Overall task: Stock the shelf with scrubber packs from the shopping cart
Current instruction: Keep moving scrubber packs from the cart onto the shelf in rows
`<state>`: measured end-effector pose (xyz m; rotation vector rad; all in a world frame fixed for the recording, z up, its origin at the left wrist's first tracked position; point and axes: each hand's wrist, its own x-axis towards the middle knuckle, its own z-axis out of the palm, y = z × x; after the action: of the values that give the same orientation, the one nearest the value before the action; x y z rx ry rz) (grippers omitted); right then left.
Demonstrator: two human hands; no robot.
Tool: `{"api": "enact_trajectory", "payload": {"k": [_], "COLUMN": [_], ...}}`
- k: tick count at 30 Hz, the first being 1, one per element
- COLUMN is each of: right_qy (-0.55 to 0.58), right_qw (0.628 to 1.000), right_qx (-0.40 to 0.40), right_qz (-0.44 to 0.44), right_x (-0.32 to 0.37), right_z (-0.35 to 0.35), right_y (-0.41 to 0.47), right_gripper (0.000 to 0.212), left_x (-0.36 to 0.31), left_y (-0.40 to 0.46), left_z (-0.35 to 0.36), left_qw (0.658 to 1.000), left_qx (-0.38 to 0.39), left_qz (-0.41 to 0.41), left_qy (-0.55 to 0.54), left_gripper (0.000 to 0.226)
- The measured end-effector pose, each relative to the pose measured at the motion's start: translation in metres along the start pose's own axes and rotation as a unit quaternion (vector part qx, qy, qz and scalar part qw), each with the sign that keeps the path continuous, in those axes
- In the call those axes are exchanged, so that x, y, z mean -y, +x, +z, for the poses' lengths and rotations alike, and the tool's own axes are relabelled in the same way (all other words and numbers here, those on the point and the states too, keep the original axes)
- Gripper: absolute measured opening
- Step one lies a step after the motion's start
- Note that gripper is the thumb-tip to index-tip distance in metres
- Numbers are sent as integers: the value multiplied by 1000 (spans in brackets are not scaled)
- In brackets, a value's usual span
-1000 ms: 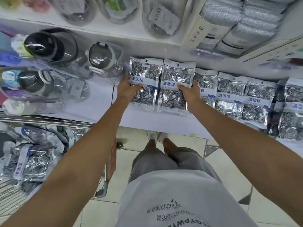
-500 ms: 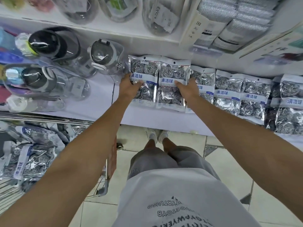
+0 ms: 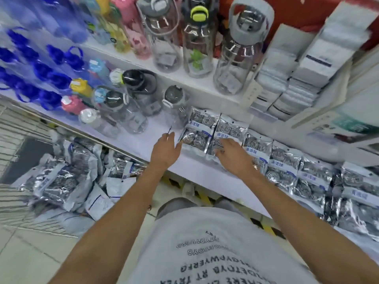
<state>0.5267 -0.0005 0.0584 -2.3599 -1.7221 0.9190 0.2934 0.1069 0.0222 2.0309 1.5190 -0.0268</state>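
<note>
Silver scrubber packs with blue labels lie in a row on the white shelf [image 3: 196, 171]. The leftmost pack [image 3: 198, 129] and the one beside it [image 3: 230, 132] lie flat. My left hand [image 3: 165, 150] hovers open just left of the leftmost pack, fingers spread, holding nothing. My right hand [image 3: 235, 155] rests with loose fingers on the lower part of the second pack. More packs [image 3: 287, 167] continue to the right. The shopping cart [image 3: 18, 201] at lower left holds a heap of scrubber packs [image 3: 67, 177].
Clear water bottles [image 3: 131, 111] stand on the shelf left of the packs. Taller bottles [image 3: 235, 52] line the shelf above, with boxed goods [image 3: 303, 78] to the right. Tiled floor [image 3: 30, 259] lies below.
My left hand has let go of the leftmost pack and drawn back to its left. My right hand has loosened on the second pack. The camera has tilted up and swung left.
</note>
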Motion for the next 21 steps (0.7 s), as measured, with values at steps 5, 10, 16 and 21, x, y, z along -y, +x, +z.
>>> {"api": "enact_trajectory", "payload": {"k": [5,10,16,21], "right_qy": [-77,-89,-117,-132], "right_qw": [984,965,939,921], "right_qx": [-7,19,70,122], "right_qz": [-158,-247,-315,-345], "right_x": [35,66,113,168], "right_z": [-2,18,56,92], "right_y": [-21,-30,-36,-37], "right_gripper": [54,55,58,46], "left_x": [16,44,97,139], "left_y": [-85,-160,-234,-269], "left_z": [-5,1,24,33], "left_qw": [991,969,926,885], "left_qx": [-124,-168,-207,-229], "left_qz": [-45,-174,-305,-380], "left_qy": [-13,-57,-81,-140], "left_gripper": [54,42,40,45]}}
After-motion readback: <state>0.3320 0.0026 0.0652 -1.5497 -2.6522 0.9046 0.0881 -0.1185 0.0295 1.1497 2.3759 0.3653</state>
